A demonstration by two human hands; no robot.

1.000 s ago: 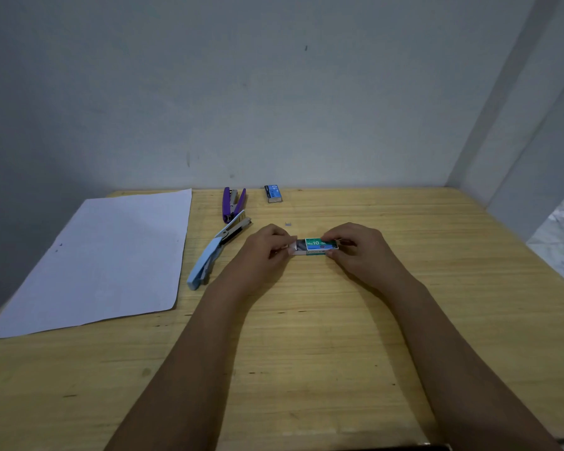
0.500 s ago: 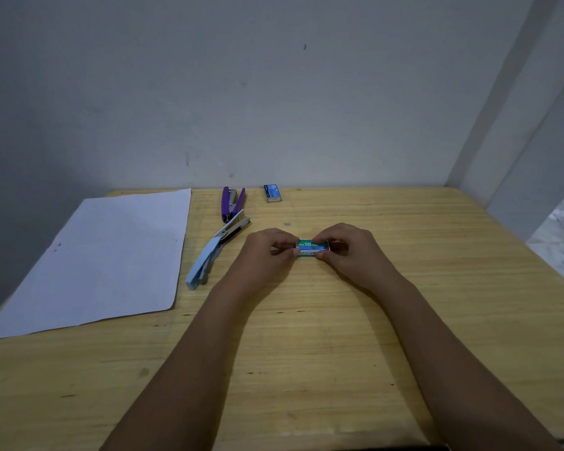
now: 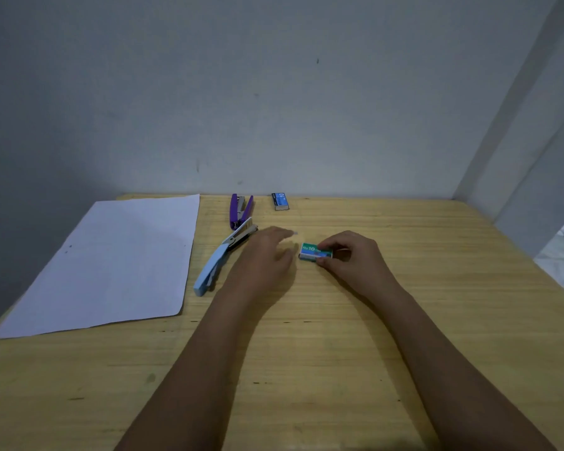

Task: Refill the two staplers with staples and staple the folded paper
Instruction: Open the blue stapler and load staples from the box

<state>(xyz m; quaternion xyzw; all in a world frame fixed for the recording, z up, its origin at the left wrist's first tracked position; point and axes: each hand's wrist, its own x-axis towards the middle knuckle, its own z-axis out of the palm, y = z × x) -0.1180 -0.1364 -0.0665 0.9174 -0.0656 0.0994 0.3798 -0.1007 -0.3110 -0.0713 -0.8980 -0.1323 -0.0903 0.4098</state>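
In the head view, the left hand (image 3: 267, 255) has let go of the green staple box (image 3: 316, 251), slid shut a moment ago. It now lies open-fingered at centre frame, between the box and the opened light blue stapler (image 3: 223, 255), so loading likely comes next. The right hand (image 3: 349, 258) pinches the box on the surface (image 3: 306, 336). Blur smears the left fingertips, so the pale speck there cannot be named, nor is the stapler's magazine legible.

The left hand (image 3: 267, 253) is smeared by motion; whether anything is pinched at its fingertips cannot be told. The right end of the green staple box (image 3: 311, 252) is covered by the right hand (image 3: 352, 265). Print on the blue staple box (image 3: 280, 201) cannot be read. Both forearms (image 3: 209, 369) are cut off below.
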